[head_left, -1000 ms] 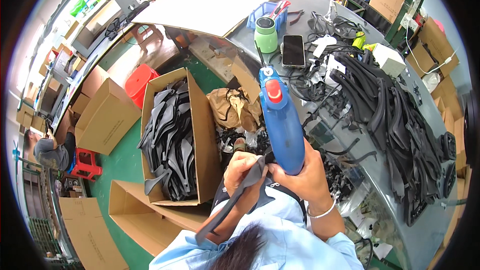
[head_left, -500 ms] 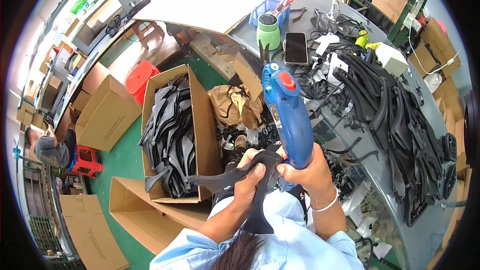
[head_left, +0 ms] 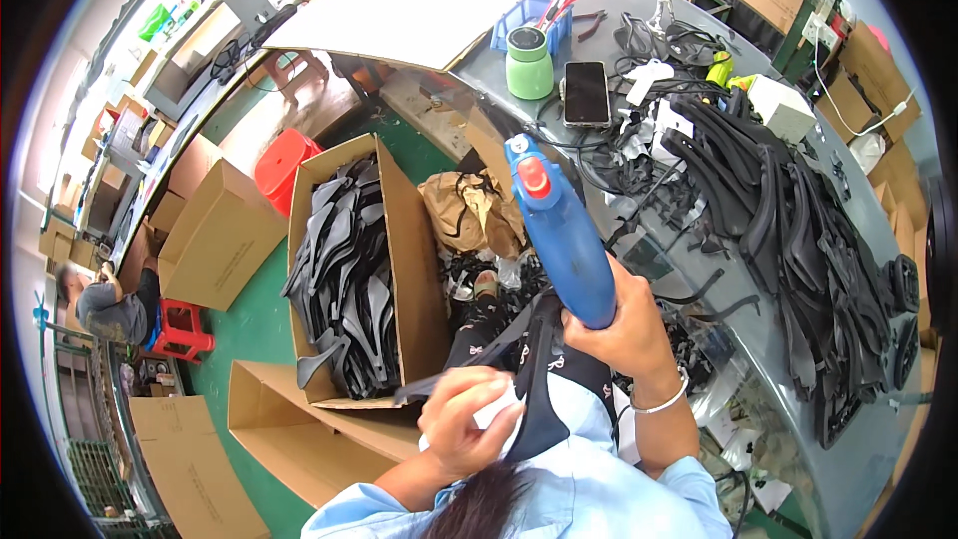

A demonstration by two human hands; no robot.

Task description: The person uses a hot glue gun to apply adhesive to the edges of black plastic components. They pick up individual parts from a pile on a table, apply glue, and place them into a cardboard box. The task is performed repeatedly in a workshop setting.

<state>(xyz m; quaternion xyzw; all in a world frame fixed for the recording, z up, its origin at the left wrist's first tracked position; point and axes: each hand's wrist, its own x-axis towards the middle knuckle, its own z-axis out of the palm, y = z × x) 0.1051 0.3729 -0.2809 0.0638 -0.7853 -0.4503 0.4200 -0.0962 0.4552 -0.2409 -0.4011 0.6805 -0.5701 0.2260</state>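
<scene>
My right hand (head_left: 621,331) grips a blue handheld tool (head_left: 569,250) with an orange-red button near its far end, pointing away and up. My left hand (head_left: 464,421) is closed, with a small white piece (head_left: 496,417) showing between its fingers; I cannot tell whether it is paper or cloth. A black flexible branched piece (head_left: 541,379) lies over my lap beside the left hand. One thin arm of it seems to reach left past the knuckles. Whether the left fingers also hold it is hidden.
At left stands a carton (head_left: 404,269) packed with similar black pieces (head_left: 344,279). A heap of black parts (head_left: 778,210) covers the table at right. Beyond are a phone (head_left: 586,95), a green bottle (head_left: 529,65) and a blue basket (head_left: 509,28). A person (head_left: 112,304) sits far left.
The left hand has moved down and left, and a white piece now shows in it. The black piece has dropped closer to my lap. The blue tool has tilted left, away from the black piece.
</scene>
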